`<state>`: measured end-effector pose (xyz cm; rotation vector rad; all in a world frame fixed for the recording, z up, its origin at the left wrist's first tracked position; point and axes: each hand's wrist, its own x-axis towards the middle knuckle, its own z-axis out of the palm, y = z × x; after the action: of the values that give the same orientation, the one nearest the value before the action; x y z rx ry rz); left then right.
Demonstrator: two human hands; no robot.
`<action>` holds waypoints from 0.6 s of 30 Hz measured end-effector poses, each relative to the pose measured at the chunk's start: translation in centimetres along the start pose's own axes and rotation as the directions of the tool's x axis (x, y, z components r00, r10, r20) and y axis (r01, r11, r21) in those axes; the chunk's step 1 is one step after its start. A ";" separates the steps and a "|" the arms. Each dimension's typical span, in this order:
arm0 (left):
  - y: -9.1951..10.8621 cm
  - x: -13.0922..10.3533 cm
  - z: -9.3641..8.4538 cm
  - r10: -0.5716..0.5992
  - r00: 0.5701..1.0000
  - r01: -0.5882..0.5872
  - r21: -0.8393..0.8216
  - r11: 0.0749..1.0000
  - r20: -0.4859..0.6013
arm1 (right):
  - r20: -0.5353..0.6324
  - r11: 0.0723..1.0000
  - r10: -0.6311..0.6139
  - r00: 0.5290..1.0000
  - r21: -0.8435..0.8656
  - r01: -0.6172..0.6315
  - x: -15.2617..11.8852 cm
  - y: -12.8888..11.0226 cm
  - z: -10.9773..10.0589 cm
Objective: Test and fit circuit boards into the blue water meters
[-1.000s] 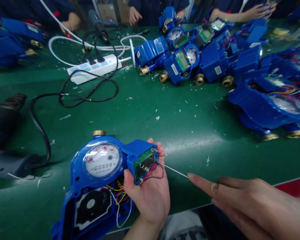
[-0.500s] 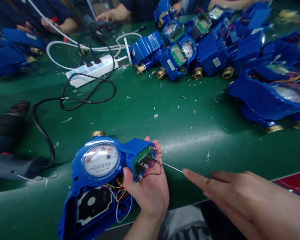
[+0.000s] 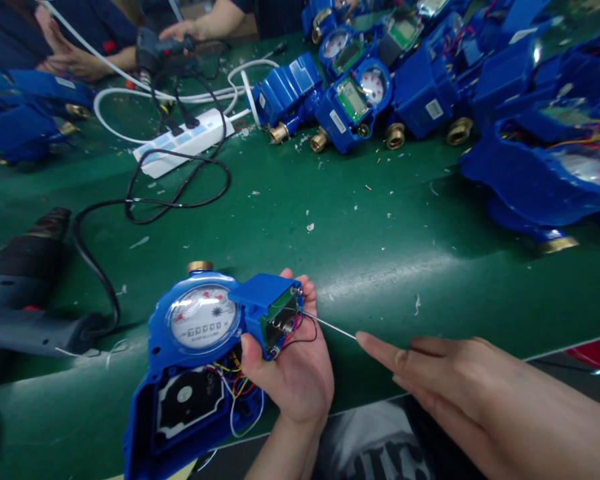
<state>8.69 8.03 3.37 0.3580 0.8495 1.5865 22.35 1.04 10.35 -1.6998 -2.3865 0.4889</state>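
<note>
My left hand (image 3: 300,380) is closed around a small blue housing (image 3: 265,293), thumb at its lower edge and fingers behind it. The housing's open face shows a green circuit board (image 3: 281,317) with a coil spring and thin wires. Beside it lies the blue water meter (image 3: 155,333), with a round dial (image 3: 203,319) and an open compartment (image 3: 190,400) with a black part inside; coloured wires run out near my thumb. My right hand (image 3: 450,380) grips a screwdriver (image 3: 333,325); its thin shaft reaches the board's upper right corner. The handle is hidden in my palm.
Several blue water meters (image 3: 345,113) crowd the back and right. A white power strip (image 3: 185,143) with looped black cable lies at back left. A dark power tool (image 3: 25,300) lies at left. Other people's hands (image 3: 75,60) work across the green table (image 3: 300,193).
My hands, the housing and the screwdriver have shifted slightly left in view, with the shaft tip still at the board's corner. Across the table, a person's hand and a power tool have moved left.
</note>
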 end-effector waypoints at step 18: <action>-0.3 0.4 -0.2 0.062 0.998 -0.062 0.034 0.997 -0.001 | -0.066 0.958 0.081 0.995 0.280 -0.059 0.8 0.6 0.9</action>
<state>8.66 8.33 2.93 0.4103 0.8757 1.6317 22.32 1.82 9.26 -1.6486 -2.0942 0.7178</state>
